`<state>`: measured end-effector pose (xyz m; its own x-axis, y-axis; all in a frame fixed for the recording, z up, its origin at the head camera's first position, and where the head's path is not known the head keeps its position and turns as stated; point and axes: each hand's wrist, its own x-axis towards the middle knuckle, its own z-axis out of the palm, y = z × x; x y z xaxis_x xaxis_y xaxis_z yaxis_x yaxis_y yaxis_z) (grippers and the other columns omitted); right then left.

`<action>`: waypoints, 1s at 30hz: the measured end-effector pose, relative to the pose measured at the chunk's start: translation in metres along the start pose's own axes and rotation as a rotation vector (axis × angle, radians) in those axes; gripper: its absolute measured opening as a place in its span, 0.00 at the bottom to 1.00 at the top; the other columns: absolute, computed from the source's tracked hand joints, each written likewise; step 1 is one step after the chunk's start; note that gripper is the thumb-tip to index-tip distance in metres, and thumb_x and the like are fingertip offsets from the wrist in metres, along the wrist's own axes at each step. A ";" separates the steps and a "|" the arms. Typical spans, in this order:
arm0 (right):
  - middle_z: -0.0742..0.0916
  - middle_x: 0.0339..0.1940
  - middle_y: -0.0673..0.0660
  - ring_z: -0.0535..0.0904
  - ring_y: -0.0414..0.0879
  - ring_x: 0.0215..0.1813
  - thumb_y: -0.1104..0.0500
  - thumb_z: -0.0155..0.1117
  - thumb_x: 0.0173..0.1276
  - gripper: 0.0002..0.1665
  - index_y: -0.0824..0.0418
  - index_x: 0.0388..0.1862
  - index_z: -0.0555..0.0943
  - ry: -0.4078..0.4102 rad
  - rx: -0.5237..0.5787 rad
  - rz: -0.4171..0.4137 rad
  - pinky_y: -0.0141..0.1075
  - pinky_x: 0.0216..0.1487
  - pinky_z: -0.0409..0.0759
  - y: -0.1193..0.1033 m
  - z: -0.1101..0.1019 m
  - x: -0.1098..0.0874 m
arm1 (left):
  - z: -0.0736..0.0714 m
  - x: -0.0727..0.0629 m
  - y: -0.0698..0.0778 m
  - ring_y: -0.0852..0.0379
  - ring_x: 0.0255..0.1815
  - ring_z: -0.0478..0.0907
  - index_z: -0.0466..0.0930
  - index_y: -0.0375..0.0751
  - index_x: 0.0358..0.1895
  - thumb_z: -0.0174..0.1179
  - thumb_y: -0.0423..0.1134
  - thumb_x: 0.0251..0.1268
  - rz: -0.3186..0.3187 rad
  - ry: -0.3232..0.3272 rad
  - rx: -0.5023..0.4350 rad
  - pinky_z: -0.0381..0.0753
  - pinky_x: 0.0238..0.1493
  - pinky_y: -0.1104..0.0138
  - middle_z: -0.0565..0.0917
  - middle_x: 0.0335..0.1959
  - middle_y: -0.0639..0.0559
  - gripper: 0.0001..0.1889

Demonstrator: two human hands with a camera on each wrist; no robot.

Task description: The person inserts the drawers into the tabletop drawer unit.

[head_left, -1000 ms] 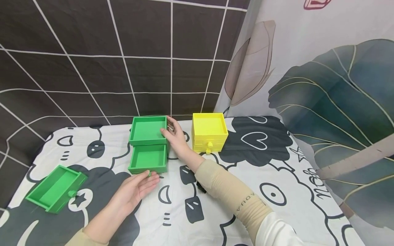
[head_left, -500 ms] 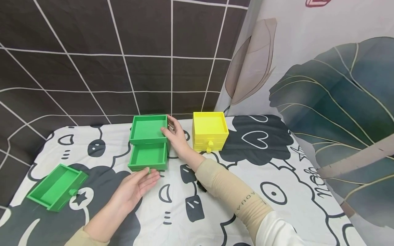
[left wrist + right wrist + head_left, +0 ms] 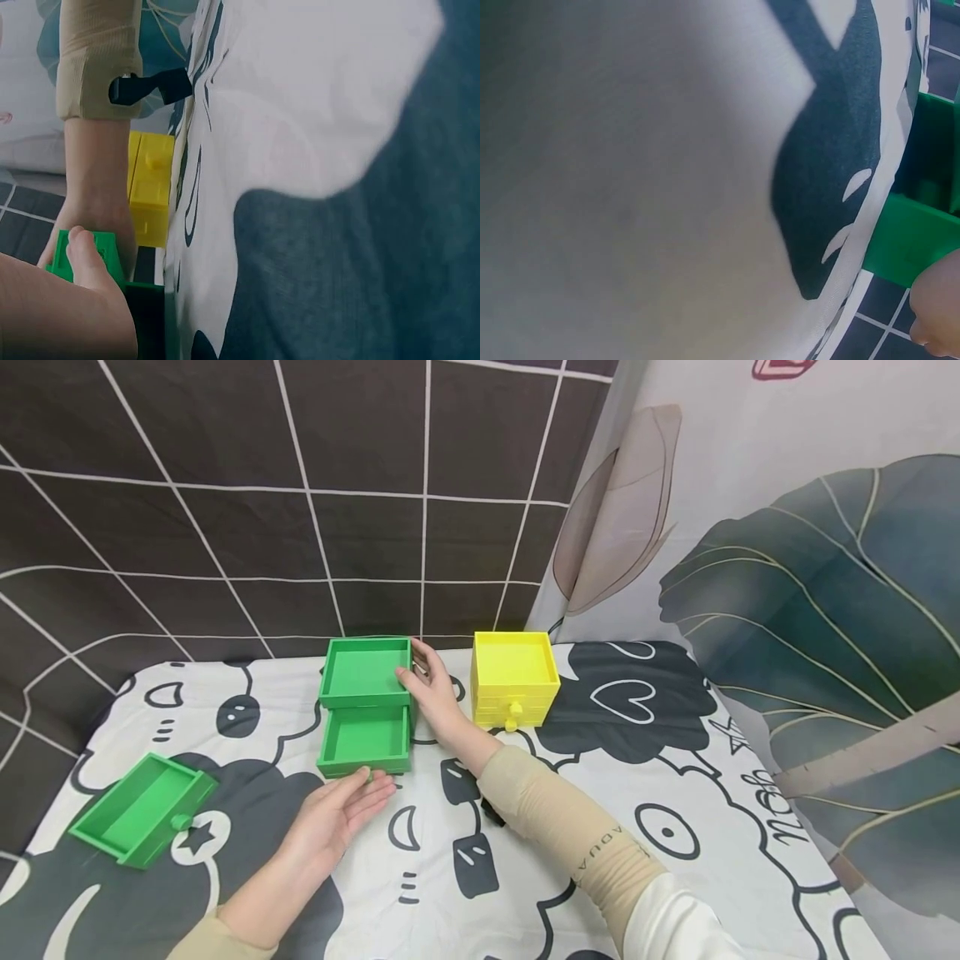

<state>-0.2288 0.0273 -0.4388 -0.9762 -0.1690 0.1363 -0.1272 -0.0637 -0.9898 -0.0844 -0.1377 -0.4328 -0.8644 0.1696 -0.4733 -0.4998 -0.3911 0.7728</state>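
- Plainly, the work centred on the green cabinet (image 3: 366, 668), which stood upright on the cloth-covered bench (image 3: 750, 893), just in front of the dark backdrop (image 3: 360, 527), its top forming a shallow open recess.
- The lower drawer (image 3: 366, 737) jutted from the green cabinet's front toward the person, its bare floor showing from above.
- The left hand (image 3: 337, 814) was in front of the green cabinet, thumb at the drawer's small knob (image 3: 370, 775), the other fingers mostly extended; whether they pinched the knob, I could not tell.
- The right hand (image 3: 432, 693) gripped the green cabinet's right wall, thumb over the rim, fingers round the outside and partly hidden.
- Left of the green cabinet, nearer the person and well apart from it, lay a loose green drawer (image 3: 142, 806), open side up and turned at an angle.
- Right of the green cabinet, near but not touching, stood a yellow cabinet (image 3: 515, 679), its front facing the person.
- The green cabinet looked thin-walled, stiff and probably light, so it seemed apt to slide on the cloth unless steadied.
- The knob seemed the best hold for the drawer, worked straight in line with the slot; a skewed force might have jammed it.
- For the cabinet, the side wall suited a gentle grip, since hard squeezing could have flexed or cracked it.
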 end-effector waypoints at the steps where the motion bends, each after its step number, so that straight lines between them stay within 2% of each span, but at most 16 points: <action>1: 0.68 0.83 0.67 0.62 0.60 0.86 0.63 0.57 0.79 0.39 0.65 0.84 0.58 -0.001 0.002 0.000 0.47 0.90 0.62 0.000 0.000 0.000 | 0.000 0.000 -0.001 0.64 0.45 0.92 0.81 0.43 0.49 0.49 0.35 0.87 -0.001 -0.002 -0.008 0.90 0.59 0.72 0.93 0.39 0.57 0.09; 9: 0.68 0.83 0.65 0.63 0.59 0.86 0.62 0.56 0.80 0.38 0.64 0.85 0.58 -0.005 -0.005 0.011 0.47 0.89 0.62 0.001 -0.001 0.000 | -0.001 0.000 0.002 0.64 0.46 0.92 0.81 0.42 0.50 0.49 0.36 0.87 -0.005 -0.011 -0.003 0.90 0.59 0.72 0.93 0.40 0.56 0.09; 19: 0.68 0.83 0.65 0.63 0.59 0.86 0.61 0.56 0.80 0.38 0.63 0.85 0.59 -0.006 -0.002 0.013 0.47 0.89 0.63 0.001 -0.001 0.000 | 0.002 0.000 0.009 0.63 0.47 0.92 0.84 0.41 0.47 0.50 0.36 0.86 0.020 -0.021 0.004 0.90 0.60 0.70 0.93 0.40 0.55 0.11; 30: 0.67 0.84 0.65 0.62 0.59 0.86 0.60 0.56 0.79 0.39 0.62 0.85 0.58 -0.013 0.008 0.018 0.48 0.89 0.62 0.002 -0.002 0.000 | 0.001 0.007 0.015 0.63 0.48 0.91 0.80 0.37 0.52 0.51 0.37 0.86 0.043 -0.004 0.042 0.90 0.60 0.72 0.93 0.41 0.56 0.09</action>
<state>-0.2291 0.0287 -0.4406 -0.9759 -0.1830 0.1192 -0.1083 -0.0684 -0.9918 -0.0983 -0.1409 -0.4244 -0.8854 0.1575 -0.4373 -0.4639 -0.3600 0.8094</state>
